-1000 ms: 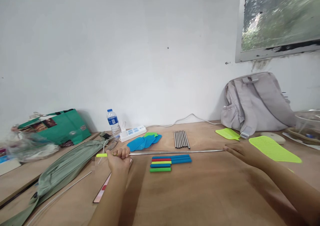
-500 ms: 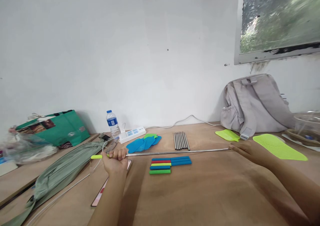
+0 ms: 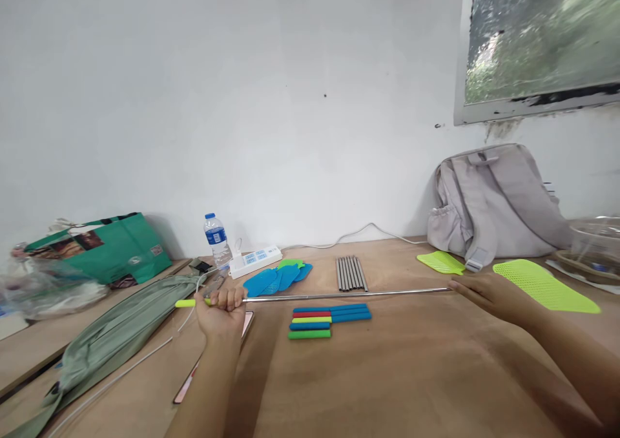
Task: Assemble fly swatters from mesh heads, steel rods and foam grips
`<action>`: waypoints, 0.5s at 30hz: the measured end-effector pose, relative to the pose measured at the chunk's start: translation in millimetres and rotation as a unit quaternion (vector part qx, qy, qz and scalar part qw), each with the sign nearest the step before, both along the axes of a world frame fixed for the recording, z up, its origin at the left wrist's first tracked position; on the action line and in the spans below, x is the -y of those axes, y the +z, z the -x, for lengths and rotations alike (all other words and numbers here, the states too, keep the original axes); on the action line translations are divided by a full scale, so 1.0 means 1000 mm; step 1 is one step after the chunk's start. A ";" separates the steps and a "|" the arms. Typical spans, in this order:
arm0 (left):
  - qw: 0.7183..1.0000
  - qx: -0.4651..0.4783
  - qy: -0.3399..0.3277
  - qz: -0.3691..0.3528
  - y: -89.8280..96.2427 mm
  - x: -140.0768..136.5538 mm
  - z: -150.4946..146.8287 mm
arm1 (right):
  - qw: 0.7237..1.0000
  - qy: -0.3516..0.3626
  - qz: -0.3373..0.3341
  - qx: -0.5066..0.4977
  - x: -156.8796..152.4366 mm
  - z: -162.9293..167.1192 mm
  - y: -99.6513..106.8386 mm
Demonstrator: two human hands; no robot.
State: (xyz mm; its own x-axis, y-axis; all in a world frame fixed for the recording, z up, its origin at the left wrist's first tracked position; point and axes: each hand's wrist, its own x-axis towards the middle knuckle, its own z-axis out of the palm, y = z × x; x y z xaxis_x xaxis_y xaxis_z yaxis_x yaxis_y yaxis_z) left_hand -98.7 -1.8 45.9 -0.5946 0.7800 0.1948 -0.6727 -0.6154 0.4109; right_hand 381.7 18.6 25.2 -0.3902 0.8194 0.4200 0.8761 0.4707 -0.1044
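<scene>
One wooden table point(image 3: 368, 373) carries a grey backpack point(image 3: 506, 199), contents hidden. Far left slumps a green tote bag point(image 3: 121, 250), its inside hidden too. Across, above the wood, runs my steel-shafted yellow fly swatter point(image 3: 349, 294): my left hand point(image 3: 220, 312) is wrapped tight round its handle end, my right hand point(image 3: 494, 298) pinches the shaft's far end. Behind my left stands a capped water bottle point(image 3: 216, 236).

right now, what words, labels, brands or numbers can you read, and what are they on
None reads clearly.
Bottle label: white marks on blue, too small to read.
Green bag: a pale logo and a square code-like patch, too small and blurred.
Power strip: blue markings, too small to make out.
</scene>
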 end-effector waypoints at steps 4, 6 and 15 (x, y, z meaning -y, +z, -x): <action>1.000 0.007 -0.017 -0.011 -0.009 -0.003 0.012 | 0.999 0.006 0.050 0.013 0.002 0.014 -0.001; 1.000 0.019 -0.010 -0.016 -0.011 -0.003 0.020 | 0.999 0.011 0.047 0.024 0.001 0.020 -0.003; 0.995 0.013 -0.012 -0.098 -0.011 0.002 0.041 | 0.940 -0.188 -0.283 -0.021 -0.011 -0.024 0.004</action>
State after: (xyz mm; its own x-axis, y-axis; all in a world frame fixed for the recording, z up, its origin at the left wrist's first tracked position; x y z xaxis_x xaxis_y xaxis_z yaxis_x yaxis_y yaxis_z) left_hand -139.3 -3.3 34.6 -0.5826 0.7428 0.3298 -0.6972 -0.6653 0.2669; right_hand 405.9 29.6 29.2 -0.0901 0.5370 0.8388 0.9924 0.1189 0.0305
